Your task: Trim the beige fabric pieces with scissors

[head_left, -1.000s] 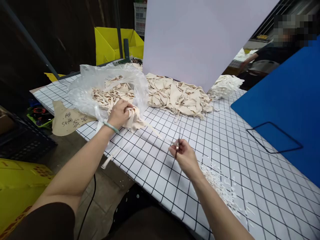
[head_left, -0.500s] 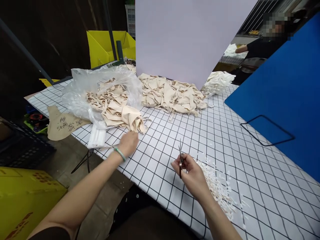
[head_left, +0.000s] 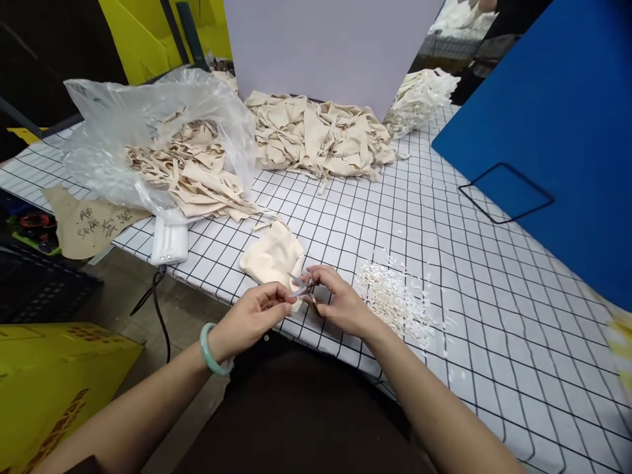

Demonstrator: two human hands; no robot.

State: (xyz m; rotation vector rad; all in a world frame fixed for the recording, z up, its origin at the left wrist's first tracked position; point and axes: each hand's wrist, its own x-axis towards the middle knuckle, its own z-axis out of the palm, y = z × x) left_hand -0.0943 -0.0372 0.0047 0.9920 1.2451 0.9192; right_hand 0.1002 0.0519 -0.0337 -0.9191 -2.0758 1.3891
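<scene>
A cream fabric piece [head_left: 274, 251] lies at the table's front edge, its near edge running to my left hand [head_left: 257, 313]. That hand wears a green bangle [head_left: 213, 352], and its thumb and fingers are pinched on the fabric's edge. In my right hand [head_left: 340, 303] is a pair of small scissors [head_left: 307, 289], the blades apart and pointing left at the fabric beside my left fingertips. Whether the blades touch the fabric cannot be made out. Small pale clippings [head_left: 395, 299] are scattered to the right of my right hand.
A clear plastic bag [head_left: 99, 131] with cream pieces lies left, a heap of cream fabric [head_left: 316, 135] behind. A white power bank [head_left: 169, 242] with a black cable sits at the edge. A lilac panel [head_left: 326, 46] and a blue board [head_left: 543, 125] stand beyond. White fabric [head_left: 422, 99] lies farther back.
My left hand has come from the bagged pile toward me with one fabric piece. My right hand has brought the scissors left to meet it. The view has tilted down.
</scene>
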